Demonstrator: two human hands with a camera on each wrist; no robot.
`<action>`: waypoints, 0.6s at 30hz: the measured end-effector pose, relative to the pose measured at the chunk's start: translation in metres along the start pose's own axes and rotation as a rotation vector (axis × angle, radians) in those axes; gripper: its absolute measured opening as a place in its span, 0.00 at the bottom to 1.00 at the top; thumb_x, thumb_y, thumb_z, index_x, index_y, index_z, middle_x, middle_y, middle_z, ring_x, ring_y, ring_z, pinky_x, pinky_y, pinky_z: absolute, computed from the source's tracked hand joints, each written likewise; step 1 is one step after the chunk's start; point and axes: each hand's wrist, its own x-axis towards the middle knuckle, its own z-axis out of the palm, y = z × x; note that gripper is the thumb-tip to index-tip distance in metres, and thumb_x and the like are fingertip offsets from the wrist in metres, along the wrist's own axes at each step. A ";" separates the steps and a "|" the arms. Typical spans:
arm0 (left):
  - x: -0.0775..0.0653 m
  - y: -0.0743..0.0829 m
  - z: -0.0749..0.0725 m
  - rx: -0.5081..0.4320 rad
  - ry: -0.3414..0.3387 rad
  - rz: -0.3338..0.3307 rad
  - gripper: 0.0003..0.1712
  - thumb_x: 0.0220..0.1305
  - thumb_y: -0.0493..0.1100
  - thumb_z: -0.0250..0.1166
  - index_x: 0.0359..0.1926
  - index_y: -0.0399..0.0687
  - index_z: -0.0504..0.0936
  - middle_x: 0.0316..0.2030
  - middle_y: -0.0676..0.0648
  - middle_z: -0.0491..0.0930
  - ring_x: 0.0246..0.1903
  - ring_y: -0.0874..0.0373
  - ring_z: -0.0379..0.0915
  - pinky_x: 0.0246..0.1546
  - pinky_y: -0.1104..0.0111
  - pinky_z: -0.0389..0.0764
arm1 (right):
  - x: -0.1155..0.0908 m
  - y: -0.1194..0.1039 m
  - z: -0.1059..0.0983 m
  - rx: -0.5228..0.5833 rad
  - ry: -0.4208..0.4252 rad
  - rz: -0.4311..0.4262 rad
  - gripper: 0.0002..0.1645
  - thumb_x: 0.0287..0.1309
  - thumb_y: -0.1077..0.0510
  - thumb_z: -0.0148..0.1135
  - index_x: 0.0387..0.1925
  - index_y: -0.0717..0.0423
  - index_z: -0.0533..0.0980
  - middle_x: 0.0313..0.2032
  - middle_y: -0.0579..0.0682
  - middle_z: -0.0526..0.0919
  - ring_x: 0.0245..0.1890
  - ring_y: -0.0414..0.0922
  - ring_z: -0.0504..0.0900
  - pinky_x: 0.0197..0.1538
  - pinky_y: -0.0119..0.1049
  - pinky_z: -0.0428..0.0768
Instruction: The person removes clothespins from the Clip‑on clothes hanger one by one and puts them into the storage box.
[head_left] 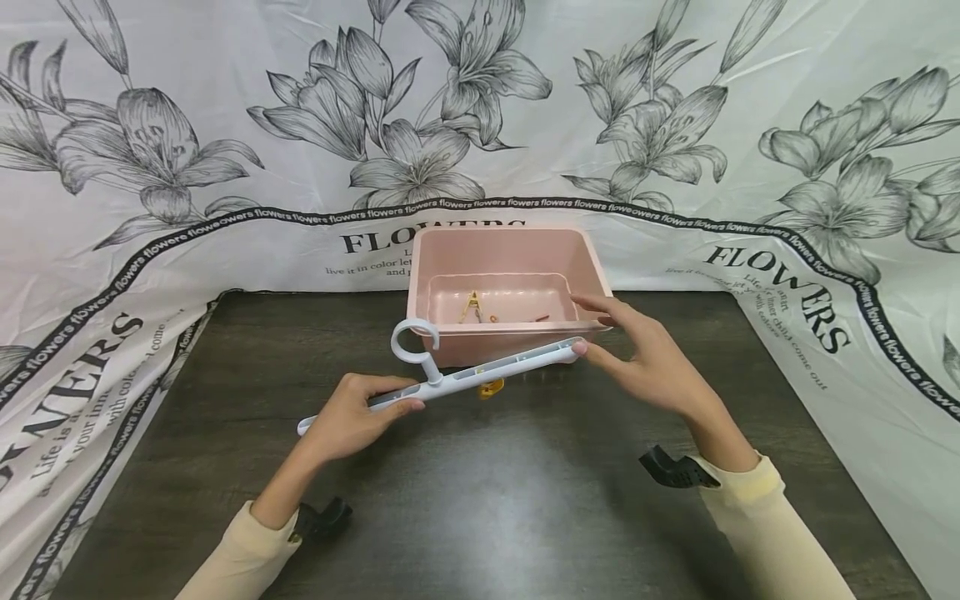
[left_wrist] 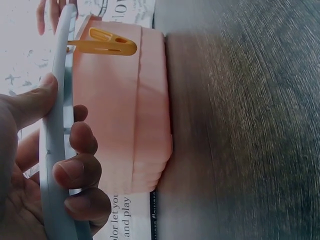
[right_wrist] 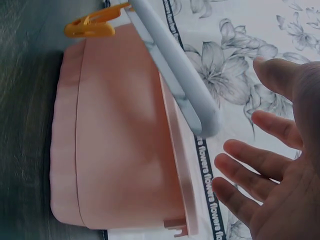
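Note:
A light blue-grey plastic hanger (head_left: 517,363) with a round hook (head_left: 397,337) is held slanted above the table, its right end higher. My left hand (head_left: 358,421) grips its left part, thumb on one side and fingers curled round the other. From the middle of the bar hangs a yellow-orange clothes clip (left_wrist: 102,47). My right hand (head_left: 648,354) is by the hanger's right end with fingers spread; in the right wrist view, a gap shows between the fingers and the hanger's tip. Behind the hanger stands a pink plastic bin (head_left: 502,250).
Inside the bin lie a yellow clip (head_left: 471,307) and a few small pieces, too small to name. The dark wooden table (head_left: 480,500) spreads in front. A white flower-printed cloth (head_left: 300,167) hangs behind and at both sides.

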 end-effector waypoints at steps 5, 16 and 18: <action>-0.001 0.001 0.001 -0.001 0.007 0.016 0.16 0.60 0.52 0.76 0.48 0.54 0.91 0.40 0.55 0.90 0.32 0.64 0.77 0.35 0.72 0.78 | -0.007 -0.009 0.002 0.021 0.008 -0.017 0.39 0.65 0.55 0.71 0.74 0.38 0.67 0.68 0.46 0.76 0.65 0.51 0.76 0.65 0.57 0.71; -0.001 0.006 0.002 -0.041 -0.019 0.009 0.16 0.65 0.49 0.73 0.51 0.49 0.90 0.36 0.52 0.90 0.29 0.64 0.75 0.32 0.72 0.76 | -0.021 -0.026 0.015 0.022 0.024 -0.089 0.43 0.59 0.58 0.75 0.73 0.39 0.67 0.71 0.41 0.73 0.71 0.41 0.70 0.70 0.32 0.65; -0.001 0.007 0.002 -0.048 -0.021 0.000 0.17 0.65 0.49 0.72 0.51 0.48 0.89 0.32 0.52 0.88 0.27 0.65 0.74 0.30 0.72 0.76 | -0.023 -0.029 0.017 0.020 0.036 -0.104 0.43 0.59 0.59 0.75 0.73 0.40 0.68 0.70 0.43 0.73 0.72 0.40 0.69 0.71 0.27 0.62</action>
